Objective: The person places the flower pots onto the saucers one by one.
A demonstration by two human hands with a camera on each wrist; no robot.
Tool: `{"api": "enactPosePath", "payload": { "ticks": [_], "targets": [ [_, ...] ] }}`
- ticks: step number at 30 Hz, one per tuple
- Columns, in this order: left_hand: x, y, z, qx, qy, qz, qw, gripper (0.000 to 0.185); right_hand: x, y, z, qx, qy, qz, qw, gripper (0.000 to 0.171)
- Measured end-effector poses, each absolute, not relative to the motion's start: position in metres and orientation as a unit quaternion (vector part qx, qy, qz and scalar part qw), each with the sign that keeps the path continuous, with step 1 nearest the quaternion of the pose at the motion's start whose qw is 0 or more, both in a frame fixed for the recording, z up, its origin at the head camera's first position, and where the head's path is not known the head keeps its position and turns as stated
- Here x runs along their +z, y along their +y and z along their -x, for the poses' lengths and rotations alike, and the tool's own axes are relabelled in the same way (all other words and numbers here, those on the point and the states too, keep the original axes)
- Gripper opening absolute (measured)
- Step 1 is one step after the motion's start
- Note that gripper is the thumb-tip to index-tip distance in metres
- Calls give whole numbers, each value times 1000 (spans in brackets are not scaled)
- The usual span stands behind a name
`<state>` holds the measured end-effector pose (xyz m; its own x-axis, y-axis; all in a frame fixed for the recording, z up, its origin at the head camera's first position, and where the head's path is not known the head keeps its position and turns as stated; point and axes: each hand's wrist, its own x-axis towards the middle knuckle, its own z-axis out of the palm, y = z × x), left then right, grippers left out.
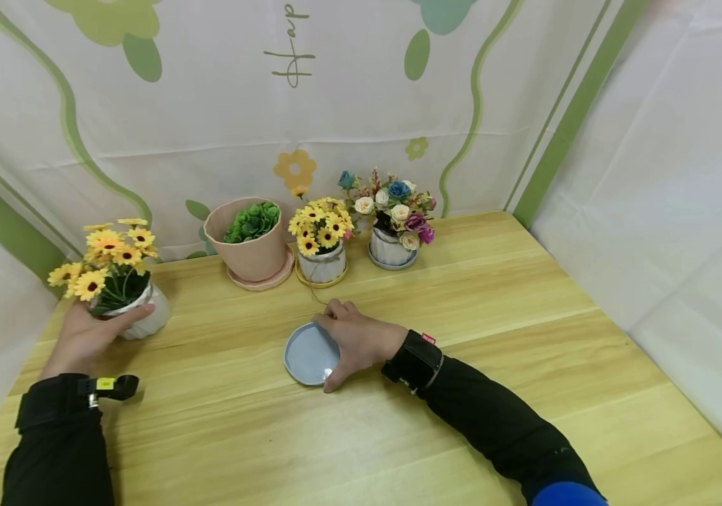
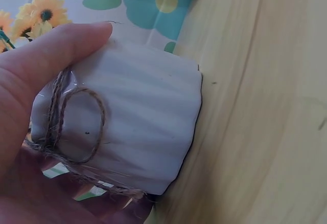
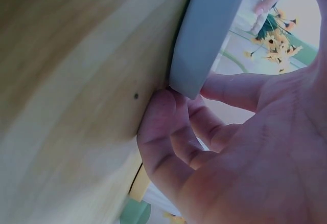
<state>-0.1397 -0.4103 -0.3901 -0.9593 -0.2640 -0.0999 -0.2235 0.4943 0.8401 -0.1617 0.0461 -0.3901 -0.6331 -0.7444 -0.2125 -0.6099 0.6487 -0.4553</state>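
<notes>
At the table's left side my left hand [image 1: 85, 336] grips a white ribbed flowerpot [image 1: 157, 315] planted with yellow daisy-like flowers [image 1: 110, 253]. In the left wrist view, the thumb lies across the pot [image 2: 148, 106] and fingers curl beneath it, beside a twine bow [image 2: 102, 121]. Its base is close to the tabletop; whether it touches, I cannot tell. Near the middle of the table my right hand [image 1: 363, 342] holds the rim of a round blue-grey saucer [image 1: 306, 355]. The right wrist view shows thumb and bent fingers at the saucer's edge [image 3: 204, 35], against the wood.
Along the back stand a pink pot [image 1: 249, 258] with a green plant on a pink saucer, a small white pot [image 1: 323, 267] of yellow flowers on a yellow saucer, and a white pot [image 1: 391, 249] of mixed roses on a grey saucer. A printed curtain [image 1: 221, 105] hangs behind.
</notes>
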Motion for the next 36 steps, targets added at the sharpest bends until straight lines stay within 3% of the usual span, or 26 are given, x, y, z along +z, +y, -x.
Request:
{"api": "enactPosePath", "payload": {
  "ticks": [18, 36],
  "targets": [
    [-387, -396, 140, -474, -873, -117, -10, 100, -390, 45, 162, -177, 887, 379, 197, 115],
    [-381, -380, 146, -437, -894, -89, -39, 110, -391, 46, 162, -174, 889, 375, 197, 116]
  ]
}}
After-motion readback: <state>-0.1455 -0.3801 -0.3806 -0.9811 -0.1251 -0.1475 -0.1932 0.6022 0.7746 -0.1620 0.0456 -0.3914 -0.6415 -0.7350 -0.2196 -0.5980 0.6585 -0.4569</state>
